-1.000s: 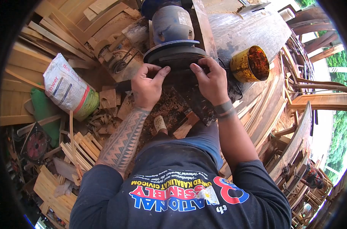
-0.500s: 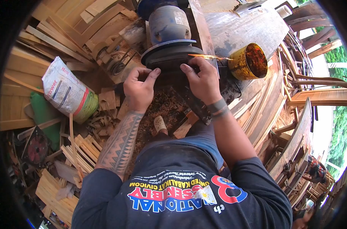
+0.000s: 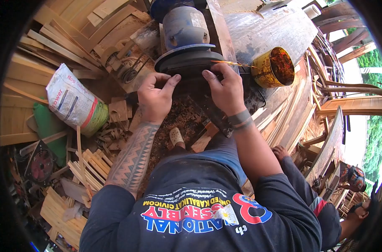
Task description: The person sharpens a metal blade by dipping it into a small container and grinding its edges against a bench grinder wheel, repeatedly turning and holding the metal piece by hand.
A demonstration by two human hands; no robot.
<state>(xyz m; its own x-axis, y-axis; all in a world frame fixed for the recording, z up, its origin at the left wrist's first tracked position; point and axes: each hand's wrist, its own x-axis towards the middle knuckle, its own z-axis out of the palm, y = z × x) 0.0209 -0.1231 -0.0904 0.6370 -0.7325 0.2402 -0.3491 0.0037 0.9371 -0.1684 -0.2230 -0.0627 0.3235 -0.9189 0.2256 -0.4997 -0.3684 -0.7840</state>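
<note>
A bench grinder with a blue-grey motor body [image 3: 184, 28] stands in front of me, its dark wheel [image 3: 189, 59] facing my hands. My left hand [image 3: 154, 97] is pinched, thumb against fingers, at the left end of a dark, narrow piece that looks like a flat metal bar [image 3: 190, 74]. At the other end my right hand [image 3: 228, 91] pinches it the same way. The bar lies against or very near the wheel's front; its exact edge is lost in shadow. Thin orange sparks [image 3: 235, 64] fly right from beside my right fingertips towards a yellow can [image 3: 261, 71].
On the left stand a white sack [image 3: 71, 98] and stacked wood strips [image 3: 90, 168]. Long boards [image 3: 283, 122] lie on the right. Another person's arm [image 3: 298, 178] reaches in at lower right, a hand [image 3: 279, 152] near the boards. Wood shavings [image 3: 180, 117] cover the floor.
Both my hands have shifted slightly right along the wheel, still gripping the bar. The spark stream is thinner. Another person has come into view at the lower right.
</note>
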